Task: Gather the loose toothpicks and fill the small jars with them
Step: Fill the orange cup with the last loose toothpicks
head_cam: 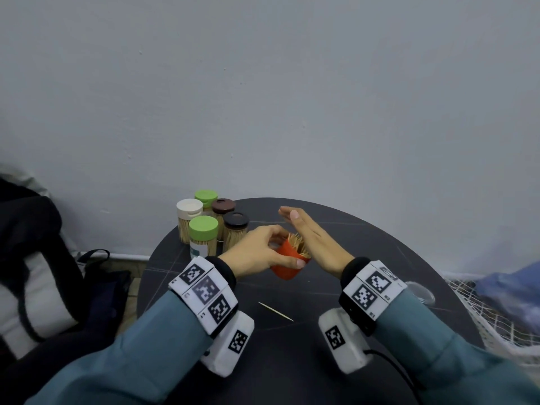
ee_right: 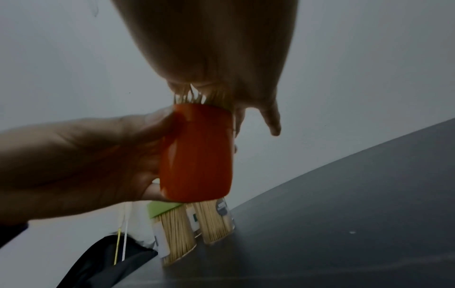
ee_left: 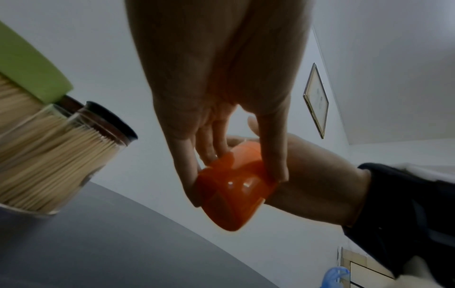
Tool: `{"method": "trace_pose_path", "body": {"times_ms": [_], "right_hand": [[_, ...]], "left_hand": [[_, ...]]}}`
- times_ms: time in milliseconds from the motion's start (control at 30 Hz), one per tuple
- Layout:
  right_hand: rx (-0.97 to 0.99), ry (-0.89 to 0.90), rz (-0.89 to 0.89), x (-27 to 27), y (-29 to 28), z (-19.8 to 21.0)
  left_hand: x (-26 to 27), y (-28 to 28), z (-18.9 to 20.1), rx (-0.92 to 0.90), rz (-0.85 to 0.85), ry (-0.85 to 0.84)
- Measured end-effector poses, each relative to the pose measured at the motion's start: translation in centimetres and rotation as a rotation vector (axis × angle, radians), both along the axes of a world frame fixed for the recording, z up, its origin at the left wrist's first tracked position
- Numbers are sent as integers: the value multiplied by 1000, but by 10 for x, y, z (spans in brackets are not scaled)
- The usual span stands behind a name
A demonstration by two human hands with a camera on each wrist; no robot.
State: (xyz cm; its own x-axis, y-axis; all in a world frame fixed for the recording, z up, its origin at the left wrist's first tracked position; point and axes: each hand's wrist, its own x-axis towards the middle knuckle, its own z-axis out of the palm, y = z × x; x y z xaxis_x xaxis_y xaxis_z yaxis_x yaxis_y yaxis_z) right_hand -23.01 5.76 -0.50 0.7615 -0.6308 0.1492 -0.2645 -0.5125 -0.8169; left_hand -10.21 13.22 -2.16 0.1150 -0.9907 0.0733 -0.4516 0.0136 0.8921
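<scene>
Wristbands (head_cam: pixel 204 290) nearest, tagged, on both sleeves. Orange jar (head_cam: pixel 287 263) at table centre, tilted, toothpicks (head_cam: pixel 298 244) bristling from its mouth. Left hand (head_cam: pixel 257 252) grips the jar, thumb and fingers curled round it. Right hand (head_cam: pixel 312 241) flat, fingers straight and together, palm against the toothpick tips. One loose toothpick (head_cam: pixel 275 311) on the table (head_cam: pixel 380 244) at 6 o'clock of the jar. Five capped jars (head_cam: pixel 211 226) cluster at 10 o'clock. Clear lid (head_cam: pixel 422 292) at 3 o'clock.

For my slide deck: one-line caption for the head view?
Left hand grips a tilted orange jar while the flat right hand presses its toothpicks.
</scene>
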Motion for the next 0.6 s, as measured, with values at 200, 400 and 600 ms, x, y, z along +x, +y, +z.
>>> {"method": "trace_pose_path", "body": {"times_ms": [200, 400, 600], "right_hand": [[-121, 78, -58, 3, -2, 9], [0, -85, -136, -2, -14, 6], [-144, 242, -117, -3, -14, 0]], "left_hand": [[2, 2, 2, 7, 15, -20], [13, 5, 7, -47, 171, 3], [32, 17, 13, -77, 288, 78]]}}
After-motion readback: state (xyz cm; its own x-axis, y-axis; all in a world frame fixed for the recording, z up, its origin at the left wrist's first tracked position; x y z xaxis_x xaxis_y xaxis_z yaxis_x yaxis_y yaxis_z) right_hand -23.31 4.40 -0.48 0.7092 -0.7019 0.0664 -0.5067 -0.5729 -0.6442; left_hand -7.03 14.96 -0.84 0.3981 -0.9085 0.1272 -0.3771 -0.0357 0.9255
